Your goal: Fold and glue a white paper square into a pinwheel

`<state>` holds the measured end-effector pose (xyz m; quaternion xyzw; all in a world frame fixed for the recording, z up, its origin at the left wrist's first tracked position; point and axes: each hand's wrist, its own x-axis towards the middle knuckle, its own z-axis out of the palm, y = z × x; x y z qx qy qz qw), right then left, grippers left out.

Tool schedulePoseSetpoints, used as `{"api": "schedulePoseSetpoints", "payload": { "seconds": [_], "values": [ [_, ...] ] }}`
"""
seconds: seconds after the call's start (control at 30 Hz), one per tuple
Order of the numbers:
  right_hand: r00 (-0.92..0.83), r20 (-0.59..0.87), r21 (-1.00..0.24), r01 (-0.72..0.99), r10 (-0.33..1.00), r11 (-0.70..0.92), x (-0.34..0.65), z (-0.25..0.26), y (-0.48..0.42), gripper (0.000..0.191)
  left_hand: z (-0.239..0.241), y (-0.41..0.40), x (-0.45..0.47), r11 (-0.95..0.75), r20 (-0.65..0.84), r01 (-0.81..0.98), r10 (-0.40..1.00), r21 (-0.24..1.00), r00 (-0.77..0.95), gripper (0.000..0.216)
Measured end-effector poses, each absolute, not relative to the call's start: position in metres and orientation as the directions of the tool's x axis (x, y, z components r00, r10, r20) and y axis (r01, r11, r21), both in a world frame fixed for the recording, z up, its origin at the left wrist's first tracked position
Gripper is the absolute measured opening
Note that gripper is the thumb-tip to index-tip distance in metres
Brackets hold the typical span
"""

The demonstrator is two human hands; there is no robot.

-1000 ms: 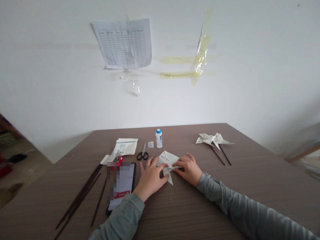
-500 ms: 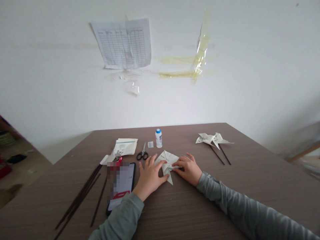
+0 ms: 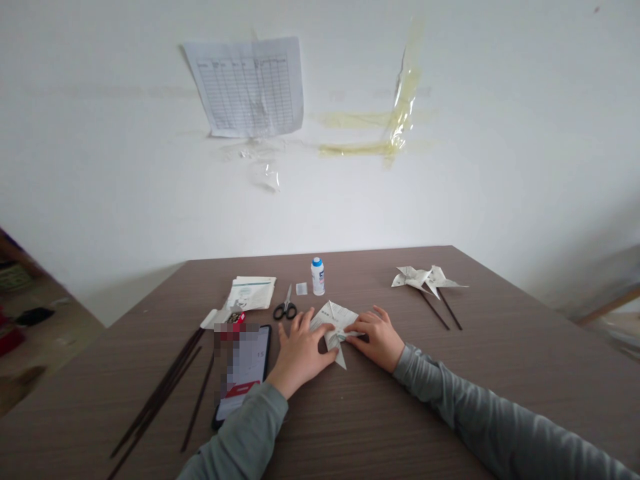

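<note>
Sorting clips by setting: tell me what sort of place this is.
Probably a plain room used for paper craft. Both hands press folded paper on a wooden table holding scissors, a glue bottle and sticks; a printed chart is taped to the bare wall.

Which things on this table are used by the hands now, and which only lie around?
In use: left hand, right hand, folded paper.
Lying about: scissors, glue bottle, phone, sticks, finished pinwheels, paper stack.
</note>
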<state>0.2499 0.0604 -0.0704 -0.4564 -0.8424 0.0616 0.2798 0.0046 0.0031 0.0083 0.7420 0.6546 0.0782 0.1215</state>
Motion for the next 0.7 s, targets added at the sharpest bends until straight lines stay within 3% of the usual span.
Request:
{"api": "schedulePoseSetpoints", "payload": {
  "seconds": [0.23,0.47,0.7],
  "values": [
    [-0.430,0.440,-0.351,0.726,0.789,0.591,0.2503,-0.0704,0.0603,0.017,0.0070,0.0036,0.0049,-0.092,-0.025,0.954,0.994,0.285,0.103,0.074],
    [-0.421,0.447,-0.348,0.732,0.790,0.586,0.2493,-0.0704,0.0606,0.017,0.0106,0.0017,0.0048,-0.112,-0.053,0.951,0.990,0.289,0.132,0.059],
    [-0.430,0.433,-0.356,0.726,0.792,0.588,0.2499,-0.0704,0.0603,0.020,0.0152,0.0017,0.0076,-0.099,-0.068,0.959,0.990,0.265,0.121,0.060]
  ]
}}
